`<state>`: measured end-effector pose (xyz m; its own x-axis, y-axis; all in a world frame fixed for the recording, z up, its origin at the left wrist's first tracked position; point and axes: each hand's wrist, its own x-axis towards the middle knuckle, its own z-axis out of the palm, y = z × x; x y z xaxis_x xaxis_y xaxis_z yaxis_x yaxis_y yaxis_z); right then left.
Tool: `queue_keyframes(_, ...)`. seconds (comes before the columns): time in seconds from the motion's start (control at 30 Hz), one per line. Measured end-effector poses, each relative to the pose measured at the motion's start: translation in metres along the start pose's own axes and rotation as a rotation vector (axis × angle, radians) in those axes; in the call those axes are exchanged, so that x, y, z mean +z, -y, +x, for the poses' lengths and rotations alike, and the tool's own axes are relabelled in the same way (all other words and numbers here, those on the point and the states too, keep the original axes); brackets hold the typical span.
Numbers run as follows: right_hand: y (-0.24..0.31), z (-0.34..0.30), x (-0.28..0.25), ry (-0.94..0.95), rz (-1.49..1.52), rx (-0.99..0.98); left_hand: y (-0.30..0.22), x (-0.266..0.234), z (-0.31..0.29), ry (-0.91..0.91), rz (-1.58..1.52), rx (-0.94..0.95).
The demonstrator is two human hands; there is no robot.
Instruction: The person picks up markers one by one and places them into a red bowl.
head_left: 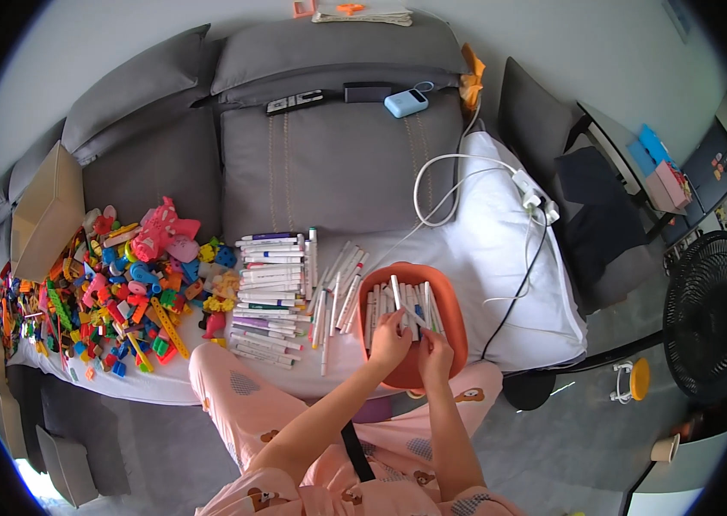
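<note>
Left hand (391,338) and right hand (436,356) are holding white markers (396,291) over orange basket (455,311); loose markers (350,297) are crowding its left rim.

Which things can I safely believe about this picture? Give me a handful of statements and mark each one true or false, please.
1. The left hand and the right hand are both at the orange bin. True.
2. The bin is empty. False: white markers stand or lean inside it.
3. A heap of colourful toys lies to the left of the loose markers. True.
4. The light-blue power bank lies among the toys. False: it lies on the grey sofa, beyond the bin.
5. The fan at the right side of the picture is black. True.
</note>
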<state>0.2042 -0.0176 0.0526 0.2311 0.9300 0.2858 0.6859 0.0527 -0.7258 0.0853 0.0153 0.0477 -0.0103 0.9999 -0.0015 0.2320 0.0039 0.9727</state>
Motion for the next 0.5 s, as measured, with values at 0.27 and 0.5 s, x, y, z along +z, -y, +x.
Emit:
queue_keyframes(0.27,-0.011,0.002,-0.003,-0.125,-0.254,-0.174,0.009,0.019,-0.003,0.052,-0.075,0.067)
queue_keyframes(0.5,0.076,-0.023,0.062,0.163,0.275,-0.258,0.038,-0.091,-0.041,-0.316,0.027,0.075)
